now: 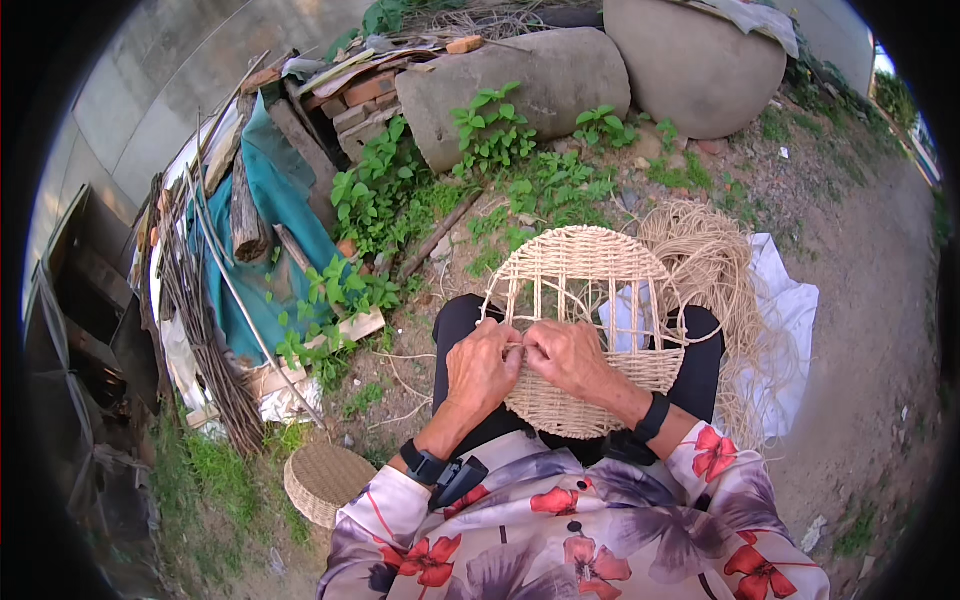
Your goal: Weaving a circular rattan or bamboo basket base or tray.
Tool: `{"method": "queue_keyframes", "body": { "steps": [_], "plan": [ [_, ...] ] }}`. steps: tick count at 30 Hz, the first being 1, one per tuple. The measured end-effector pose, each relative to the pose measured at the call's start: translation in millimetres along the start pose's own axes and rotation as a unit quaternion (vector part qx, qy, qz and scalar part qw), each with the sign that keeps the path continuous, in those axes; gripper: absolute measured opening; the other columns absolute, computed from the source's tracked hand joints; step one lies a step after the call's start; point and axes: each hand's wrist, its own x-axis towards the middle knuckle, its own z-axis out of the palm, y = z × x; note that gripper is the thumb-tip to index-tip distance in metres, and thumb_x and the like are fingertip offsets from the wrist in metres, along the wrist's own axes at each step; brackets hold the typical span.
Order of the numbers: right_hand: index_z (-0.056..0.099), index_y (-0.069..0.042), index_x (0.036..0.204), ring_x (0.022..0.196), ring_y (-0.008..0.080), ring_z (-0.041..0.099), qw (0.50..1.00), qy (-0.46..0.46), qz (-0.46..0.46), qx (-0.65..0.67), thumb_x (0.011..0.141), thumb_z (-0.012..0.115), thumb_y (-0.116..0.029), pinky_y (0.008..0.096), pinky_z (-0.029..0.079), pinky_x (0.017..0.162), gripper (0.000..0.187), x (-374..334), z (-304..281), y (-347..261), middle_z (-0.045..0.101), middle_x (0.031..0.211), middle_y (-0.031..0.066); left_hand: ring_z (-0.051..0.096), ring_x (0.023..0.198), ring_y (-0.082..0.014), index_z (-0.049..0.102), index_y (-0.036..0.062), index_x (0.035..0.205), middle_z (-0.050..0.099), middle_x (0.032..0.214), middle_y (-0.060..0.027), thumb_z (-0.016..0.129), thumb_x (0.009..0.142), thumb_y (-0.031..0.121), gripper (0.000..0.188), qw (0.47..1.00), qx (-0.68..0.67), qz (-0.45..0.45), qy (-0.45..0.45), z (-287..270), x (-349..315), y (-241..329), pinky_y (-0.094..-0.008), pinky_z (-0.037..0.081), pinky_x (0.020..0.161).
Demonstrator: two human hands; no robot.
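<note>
A round, pale woven straw piece [630, 370] rests across my lap, with close weaving at its top and bottom and an open middle of upright strands. At its left side, my left hand [484, 362] is closed, its thumb and fingers pinching a thin straw cord. My right hand [566, 354] is closed too, its fingertips meeting the left hand's at that cord, with its heel over the lower weave. The fingers partly hide the cord between them. A large loose heap of straw cord [705, 250] lies just beyond my right knee.
White cloth [788, 330] spreads under the cord heap. On the ground at left stands a small round woven object [325, 475]. Further left are bundled sticks [205, 340] and a teal sheet [285, 270]. Big grey rounded blocks [530, 90] and green plants [380, 190] line the far side.
</note>
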Motion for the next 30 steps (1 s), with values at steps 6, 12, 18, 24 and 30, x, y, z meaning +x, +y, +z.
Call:
{"method": "queue_keyframes", "body": {
  "steps": [6, 12, 18, 24, 30],
  "plan": [
    [0.059, -0.003, 0.079, 0.068, 0.0331, 0.064, 1.000, -0.015, -0.005, -0.025, 0.077, 0.065, -0.015, 0.0458, 0.050, 0.059, 0.014, -0.5, 1.2, 0.5, 0.063, 0.074, 0.0122, 0.064, 0.078, -0.0335, 0.069, 0.0064, 0.085, 0.064, 0.084, -0.0118, 0.063, 0.077, 0.013, 0.012, 0.999, 0.032, -0.018, -0.016, 0.2, 4.4, 3.9, -0.0436, 0.051, 0.070],
    [0.057, -0.005, 0.079, 0.066, 0.0322, 0.063, 0.999, 0.010, -0.019, -0.027, 0.077, 0.065, -0.012, 0.0445, 0.049, 0.058, 0.012, -0.8, 2.1, 0.5, 0.061, 0.072, 0.0114, 0.065, 0.077, -0.0326, 0.069, 0.0057, 0.084, 0.065, 0.083, -0.0123, 0.063, 0.077, 0.015, 0.013, 0.997, 0.005, -0.030, -0.074, -8.0, 10.3, -2.4, -0.0435, 0.051, 0.069],
    [0.057, -0.005, 0.081, 0.067, 0.0327, 0.063, 0.999, 0.018, -0.021, -0.027, 0.077, 0.065, -0.011, 0.0446, 0.050, 0.059, 0.011, -1.4, 0.9, 0.7, 0.060, 0.074, 0.0119, 0.064, 0.075, -0.0320, 0.072, 0.0083, 0.084, 0.064, 0.082, -0.0121, 0.065, 0.079, 0.017, 0.012, 0.994, 0.082, 0.060, -0.041, -17.8, 16.1, 9.8, -0.0429, 0.051, 0.067],
    [0.057, -0.004, 0.085, 0.070, 0.0347, 0.063, 1.000, 0.024, -0.010, 0.001, 0.078, 0.064, -0.010, 0.0461, 0.050, 0.062, 0.011, -4.8, 0.4, 0.2, 0.060, 0.077, 0.0134, 0.066, 0.070, -0.0306, 0.074, 0.0116, 0.086, 0.068, 0.078, -0.0113, 0.069, 0.077, 0.022, 0.014, 0.990, 0.109, 0.018, -0.093, -19.1, 21.8, 9.2, -0.0412, 0.052, 0.065],
    [0.063, -0.003, 0.086, 0.073, 0.0326, 0.061, 0.996, 0.025, 0.006, 0.087, 0.078, 0.063, -0.005, 0.0439, 0.049, 0.064, 0.009, -14.3, -16.3, 2.1, 0.057, 0.078, 0.0115, 0.070, 0.076, -0.0326, 0.075, 0.0108, 0.085, 0.071, 0.077, -0.0136, 0.065, 0.077, 0.023, 0.017, 0.976, 0.022, -0.115, -0.183, -21.1, 30.8, 3.5, -0.0409, 0.054, 0.070]
  ]
}}
